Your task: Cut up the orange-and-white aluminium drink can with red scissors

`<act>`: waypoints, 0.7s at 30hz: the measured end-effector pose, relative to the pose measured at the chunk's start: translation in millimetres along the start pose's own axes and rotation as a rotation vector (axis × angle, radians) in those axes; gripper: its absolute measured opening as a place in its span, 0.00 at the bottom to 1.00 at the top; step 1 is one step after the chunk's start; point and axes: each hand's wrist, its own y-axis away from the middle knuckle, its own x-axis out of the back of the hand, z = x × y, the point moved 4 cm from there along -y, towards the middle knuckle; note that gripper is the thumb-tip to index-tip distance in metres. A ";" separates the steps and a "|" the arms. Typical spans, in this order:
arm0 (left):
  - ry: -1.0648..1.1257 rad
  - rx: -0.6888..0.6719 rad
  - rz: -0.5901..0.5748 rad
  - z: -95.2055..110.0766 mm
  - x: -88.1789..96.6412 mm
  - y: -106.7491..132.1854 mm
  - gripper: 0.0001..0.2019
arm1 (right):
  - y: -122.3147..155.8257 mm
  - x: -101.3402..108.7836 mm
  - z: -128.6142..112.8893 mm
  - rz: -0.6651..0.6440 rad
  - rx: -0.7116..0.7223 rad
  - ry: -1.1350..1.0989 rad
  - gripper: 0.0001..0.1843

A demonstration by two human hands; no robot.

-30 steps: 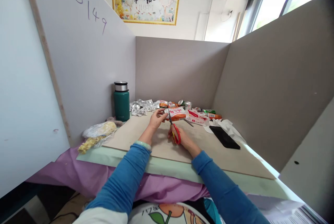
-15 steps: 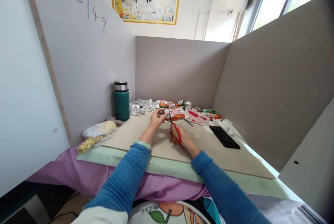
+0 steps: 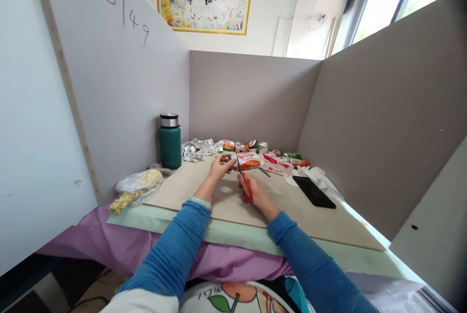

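Note:
My right hand (image 3: pixel 255 192) grips red-handled scissors (image 3: pixel 245 180), blades pointing up and away at a white and orange snack packet (image 3: pixel 247 160). My left hand (image 3: pixel 220 165) pinches the left end of that packet, holding it just above the brown board (image 3: pixel 204 191). The scissor blades meet the packet near its left part. Both arms wear blue sleeves, and a pale green bangle sits on my left wrist.
A green flask (image 3: pixel 170 141) stands at the back left. Crumpled foil (image 3: pixel 199 148), more packets (image 3: pixel 277 163) and cans lie along the back wall. A black phone (image 3: pixel 314 191) and white tissue (image 3: pixel 317 175) lie at the right. A plastic bag of yellow food (image 3: pixel 136 185) sits at the left edge.
The scissor handles have closed together a little in my right hand. The packet and my left hand have barely shifted.

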 end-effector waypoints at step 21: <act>0.018 0.003 0.011 5.6 0.4 3.4 0.27 | -10.1 -0.6 12.1 0.075 0.044 0.068 0.22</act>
